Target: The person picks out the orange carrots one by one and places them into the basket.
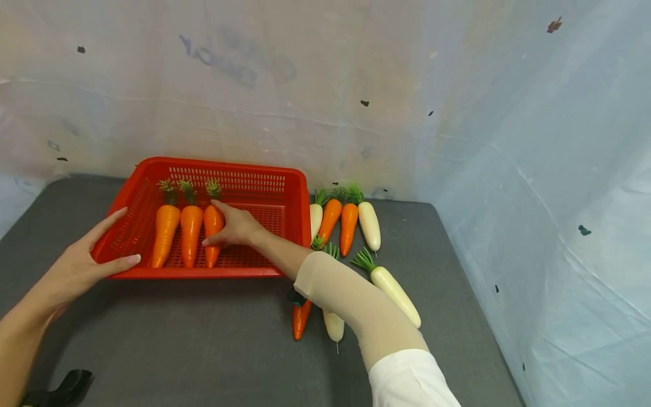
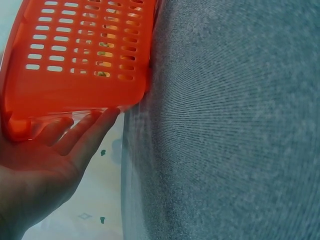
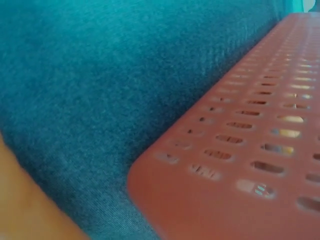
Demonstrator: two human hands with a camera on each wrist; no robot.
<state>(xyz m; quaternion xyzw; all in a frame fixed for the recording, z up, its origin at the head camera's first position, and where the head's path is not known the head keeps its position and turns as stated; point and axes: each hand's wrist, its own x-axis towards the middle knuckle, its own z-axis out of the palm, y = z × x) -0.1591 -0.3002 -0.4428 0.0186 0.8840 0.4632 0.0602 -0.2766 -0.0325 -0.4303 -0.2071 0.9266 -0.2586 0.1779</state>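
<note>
Inside the basket (image 1: pixel 234 273), three carrots (image 1: pixel 191 234) are lying abreast toward nine o'clock, my right hand (image 1: pixel 238 226) gripping the rightmost, my left hand (image 1: pixel 81 264) its eight-o'clock corner. On the table (image 1: pixel 203 345), more carrots (image 1: pixel 348 226) and radishes (image 1: pixel 395 293) are lying from three to five.

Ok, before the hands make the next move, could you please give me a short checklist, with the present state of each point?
1. Right hand has the carrot: ok, thumb and fingers are around it.
2. Left hand is at the basket: ok, it touches the left end.
3. Other two carrots lie alongside, tops to the far side: ok.
4. Room to the right of the held carrot: ok, bare basket floor shows there.
5. Held carrot rests fully on the floor: cannot tell.
6. All carrots are in the basket: not ok, some lie on the table among white radishes.
</note>
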